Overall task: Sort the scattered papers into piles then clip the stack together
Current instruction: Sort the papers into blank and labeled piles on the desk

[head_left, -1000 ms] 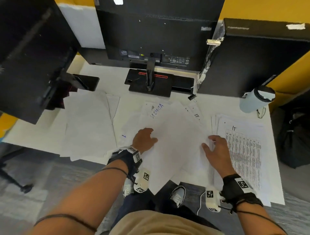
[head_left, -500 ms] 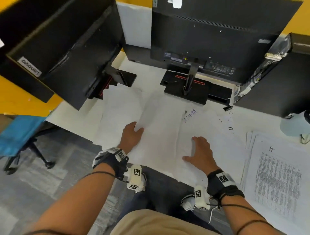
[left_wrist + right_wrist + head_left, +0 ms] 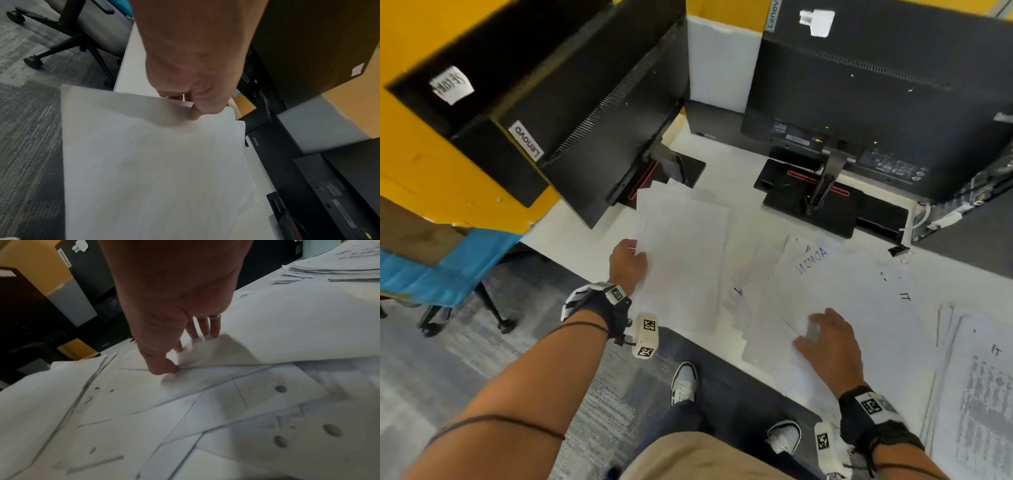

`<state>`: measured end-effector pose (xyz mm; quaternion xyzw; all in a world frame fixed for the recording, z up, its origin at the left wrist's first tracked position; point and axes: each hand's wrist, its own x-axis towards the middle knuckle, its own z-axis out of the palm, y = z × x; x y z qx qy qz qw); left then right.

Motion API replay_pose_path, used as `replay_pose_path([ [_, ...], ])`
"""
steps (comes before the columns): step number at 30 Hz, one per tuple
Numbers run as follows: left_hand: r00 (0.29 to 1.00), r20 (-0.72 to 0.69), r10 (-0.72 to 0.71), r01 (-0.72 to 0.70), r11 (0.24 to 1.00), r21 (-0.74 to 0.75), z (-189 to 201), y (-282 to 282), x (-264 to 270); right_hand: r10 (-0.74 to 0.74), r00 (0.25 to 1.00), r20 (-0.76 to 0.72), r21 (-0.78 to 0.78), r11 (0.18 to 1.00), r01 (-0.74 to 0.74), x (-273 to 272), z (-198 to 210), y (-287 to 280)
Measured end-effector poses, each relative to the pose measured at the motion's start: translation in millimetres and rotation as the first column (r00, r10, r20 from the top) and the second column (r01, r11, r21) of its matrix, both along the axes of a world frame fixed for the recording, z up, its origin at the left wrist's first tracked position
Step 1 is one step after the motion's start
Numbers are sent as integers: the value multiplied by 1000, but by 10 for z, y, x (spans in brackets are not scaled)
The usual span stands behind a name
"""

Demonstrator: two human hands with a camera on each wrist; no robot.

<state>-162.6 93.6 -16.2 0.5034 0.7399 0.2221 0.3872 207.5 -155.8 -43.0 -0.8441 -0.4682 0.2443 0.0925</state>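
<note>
Flat white sheets (image 3: 681, 260), thin, rectangular

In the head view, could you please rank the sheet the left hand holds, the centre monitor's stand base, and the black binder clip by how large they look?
1. The sheet gripped by the left hand: largest, though it lies nearer the camera.
2. The stand base: somewhat smaller in the picture.
3. The binder clip: by far the smallest.

Two black monitors (image 3: 876, 102) stand behind; an office chair (image 3: 78, 32) sits left.
</note>
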Motion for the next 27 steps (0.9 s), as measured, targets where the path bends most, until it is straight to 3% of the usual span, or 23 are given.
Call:
replay_pose_path([
  [4,997,48,53,-53,998,17,-28,21,44,60,996,68,51,997,-64,-7,-57,-91],
  [7,998,56,23,-24,1000,17,-38,-10,190,136,989,63,-4,991,-136,71,-74,-192],
  [9,994,95,56,-56,998,-9,-116,88,86,115,991,75,30,993,-117,-6,-80,-67],
  [12,1000,-1,18,-18,1000,12,-59,101,137,-19,999,-30,57,998,21,-2,107,0],
  [14,987,-163,-4,18,996,87,8,106,142,-103,986,-129,96,989,116,-36,229,86],
  [17,947,-287,-142,220,940,260,31,-59,338,-208,958,-197,237,938,252,37,443,128],
  [19,897,-283,-341,419,860,292,-16,-273,615,-316,912,-261,314,866,389,146,489,94],
  [22,777,-218,-591,628,755,191,-13,-637,1106,-382,863,-329,341,805,486,290,515,46],
  [24,689,-236,-685,719,686,110,-23,-837,1428,-390,843,-369,316,800,509,389,479,-12],
  [27,549,-379,-745,776,622,-99,-56,-1039,1771,-384,818,-428,279,805,524,537,417,-155],
])
